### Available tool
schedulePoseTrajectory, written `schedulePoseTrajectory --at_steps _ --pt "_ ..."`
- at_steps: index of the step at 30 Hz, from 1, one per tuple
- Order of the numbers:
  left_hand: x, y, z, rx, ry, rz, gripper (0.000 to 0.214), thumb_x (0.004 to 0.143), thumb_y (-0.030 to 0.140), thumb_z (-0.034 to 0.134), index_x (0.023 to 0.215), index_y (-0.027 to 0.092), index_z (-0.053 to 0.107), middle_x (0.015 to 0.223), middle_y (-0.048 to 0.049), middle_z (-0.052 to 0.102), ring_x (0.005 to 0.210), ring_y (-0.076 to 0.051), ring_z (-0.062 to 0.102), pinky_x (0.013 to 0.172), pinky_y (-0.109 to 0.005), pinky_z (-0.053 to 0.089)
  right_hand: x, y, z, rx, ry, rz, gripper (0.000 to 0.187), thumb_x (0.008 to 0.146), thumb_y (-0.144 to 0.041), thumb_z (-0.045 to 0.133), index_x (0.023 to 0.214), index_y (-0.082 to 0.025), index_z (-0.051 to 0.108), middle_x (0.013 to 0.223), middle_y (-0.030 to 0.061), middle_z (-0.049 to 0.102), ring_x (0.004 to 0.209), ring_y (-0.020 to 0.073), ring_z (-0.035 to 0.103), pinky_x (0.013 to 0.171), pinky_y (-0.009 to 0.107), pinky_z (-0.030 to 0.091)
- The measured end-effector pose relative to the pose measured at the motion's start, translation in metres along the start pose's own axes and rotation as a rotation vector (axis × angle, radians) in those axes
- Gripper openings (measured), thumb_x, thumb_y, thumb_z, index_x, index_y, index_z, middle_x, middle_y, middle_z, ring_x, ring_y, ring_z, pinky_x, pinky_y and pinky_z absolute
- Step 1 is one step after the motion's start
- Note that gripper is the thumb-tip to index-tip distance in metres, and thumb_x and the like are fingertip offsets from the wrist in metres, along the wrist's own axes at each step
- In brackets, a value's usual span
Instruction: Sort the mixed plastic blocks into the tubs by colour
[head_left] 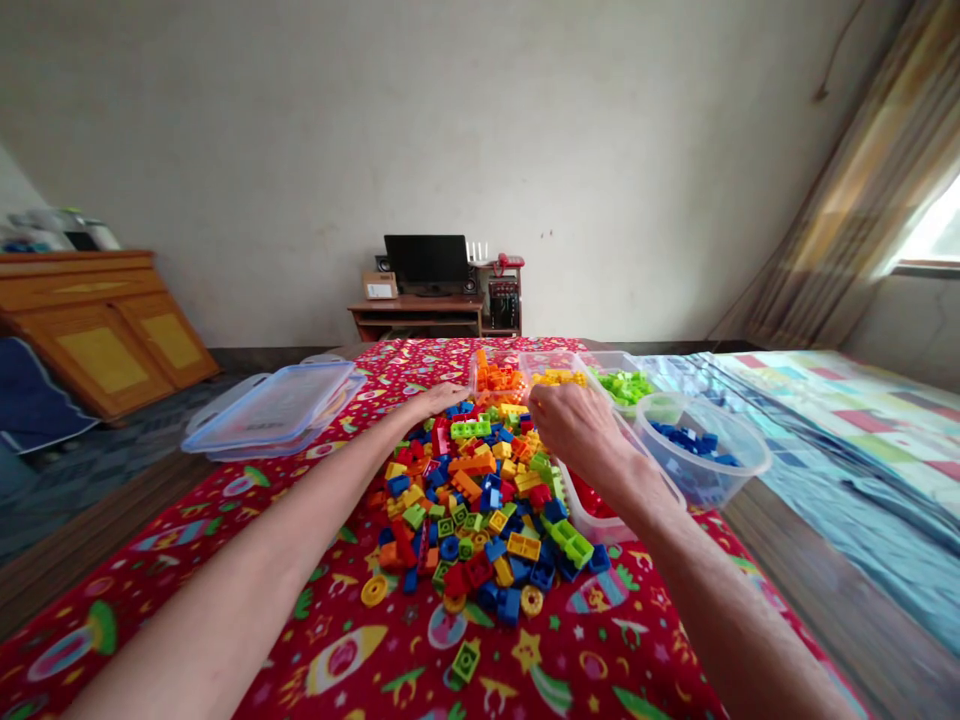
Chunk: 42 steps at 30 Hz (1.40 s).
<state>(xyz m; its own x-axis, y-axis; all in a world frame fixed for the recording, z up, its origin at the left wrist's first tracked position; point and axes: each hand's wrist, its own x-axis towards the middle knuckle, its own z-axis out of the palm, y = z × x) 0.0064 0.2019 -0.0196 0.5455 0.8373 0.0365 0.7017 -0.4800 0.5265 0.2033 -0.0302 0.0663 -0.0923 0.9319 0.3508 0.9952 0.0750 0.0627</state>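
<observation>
A heap of mixed toy building bricks (472,465) in red, blue, yellow, green and orange lies on the red patterned cloth. My left hand (444,398) is low at the heap's far left edge, fingers stretched out beside the near left corner of the clear box of orange bricks (499,378). Curled closed, my right hand (574,425) hovers at the near side of the box of yellow bricks (559,377); whatever is in its fingers is hidden. Under my right forearm is a clear box of red bricks (600,528), partly covered.
Beyond my right hand stands a box of light green bricks (624,385). A round clear tub (739,480) at right holds blue bricks. Stacked clear lids (274,410) lie at left. One green brick (466,661) and a yellow ring piece (374,591) sit nearer me.
</observation>
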Motion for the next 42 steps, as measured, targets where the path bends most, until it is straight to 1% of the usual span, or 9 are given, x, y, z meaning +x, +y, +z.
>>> schedulePoseTrajectory --at_steps 7,12,16,21,28,31,35,39,42 --pt "-0.025 0.011 -0.006 -0.085 -0.034 0.02 0.058 0.077 0.064 0.041 0.094 0.018 0.073 0.101 -0.0025 0.073 0.1 -0.026 0.061 0.085 -0.03 0.048 0.001 -0.004 0.001 0.035 0.004 -0.026 0.029 0.087 -0.012 0.037 0.088 -0.013 0.066 0.071 0.0106 0.064 0.056 0.0129 0.051 0.051 0.028 0.021" --pt "-0.063 0.039 -0.013 -0.277 -0.141 0.021 0.053 0.08 0.06 0.044 0.101 0.02 0.072 0.109 0.0003 0.071 0.103 -0.024 0.061 0.09 -0.027 0.046 0.0 -0.005 0.004 0.03 0.017 -0.041 0.028 0.086 -0.011 0.038 0.086 -0.014 0.066 0.069 0.0099 0.063 0.054 0.0121 0.047 0.051 0.028 0.02" --pt "-0.091 0.064 -0.019 -0.433 -0.133 -0.037 0.06 0.08 0.065 0.043 0.109 0.019 0.069 0.11 -0.0028 0.071 0.101 -0.025 0.063 0.089 -0.032 0.049 -0.001 -0.006 0.005 0.028 0.034 -0.047 0.029 0.087 -0.012 0.037 0.085 -0.013 0.066 0.066 0.0092 0.061 0.053 0.0121 0.045 0.051 0.029 0.02" --pt "-0.118 0.088 -0.015 -0.424 -0.017 0.114 0.062 0.082 0.069 0.04 0.11 0.02 0.068 0.119 -0.0044 0.067 0.118 -0.027 0.054 0.103 -0.037 0.04 -0.002 -0.009 0.004 0.016 0.039 -0.06 0.03 0.088 -0.013 0.036 0.087 -0.013 0.067 0.066 0.0097 0.061 0.054 0.013 0.047 0.052 0.028 0.022" --pt "-0.145 0.107 0.003 -0.508 -0.023 0.249 0.069 0.089 0.068 0.025 0.132 0.021 0.05 0.138 -0.0095 0.052 0.127 -0.024 0.047 0.106 -0.037 0.039 -0.004 -0.012 0.003 0.029 0.023 -0.091 0.032 0.089 -0.015 0.036 0.093 -0.014 0.067 0.069 0.0105 0.063 0.058 0.0154 0.053 0.053 0.027 0.025" --pt "-0.156 0.101 -0.005 -0.513 0.038 0.24 0.067 0.091 0.063 0.026 0.137 0.019 0.044 0.141 -0.013 0.048 0.126 -0.027 0.049 0.103 -0.04 0.043 -0.005 -0.013 0.003 0.047 0.014 -0.087 0.033 0.089 -0.015 0.035 0.092 -0.014 0.068 0.072 0.0116 0.064 0.06 0.0154 0.055 0.055 0.027 0.028" --pt "-0.176 0.063 -0.02 -0.352 0.193 0.172 0.069 0.09 0.064 0.026 0.139 0.018 0.042 0.138 -0.0129 0.052 0.125 -0.028 0.049 0.105 -0.042 0.041 -0.006 -0.015 0.008 0.138 0.015 -0.114 0.032 0.091 -0.017 0.036 0.098 -0.013 0.067 0.081 0.0126 0.067 0.069 0.0171 0.059 0.06 0.027 0.036" --pt "-0.216 0.013 -0.016 0.046 0.287 0.022 0.066 0.089 0.064 0.025 0.137 0.023 0.045 0.141 -0.0068 0.049 0.133 -0.026 0.041 0.114 -0.042 0.027 -0.009 -0.025 0.017 0.352 0.071 -0.394 0.037 0.093 -0.034 0.043 0.125 -0.019 0.056 0.121 0.0134 0.061 0.108 0.0218 0.056 0.087 0.034 0.042" --pt "-0.247 -0.008 0.005 0.191 0.234 -0.075 0.067 0.091 0.061 0.02 0.141 0.022 0.041 0.147 -0.0067 0.041 0.137 -0.026 0.035 0.113 -0.045 0.029 -0.013 -0.037 0.023 0.434 -0.028 -0.567 0.041 0.091 -0.038 0.049 0.129 -0.025 0.055 0.139 0.0119 0.049 0.126 0.0243 0.044 0.101 0.042 0.037"
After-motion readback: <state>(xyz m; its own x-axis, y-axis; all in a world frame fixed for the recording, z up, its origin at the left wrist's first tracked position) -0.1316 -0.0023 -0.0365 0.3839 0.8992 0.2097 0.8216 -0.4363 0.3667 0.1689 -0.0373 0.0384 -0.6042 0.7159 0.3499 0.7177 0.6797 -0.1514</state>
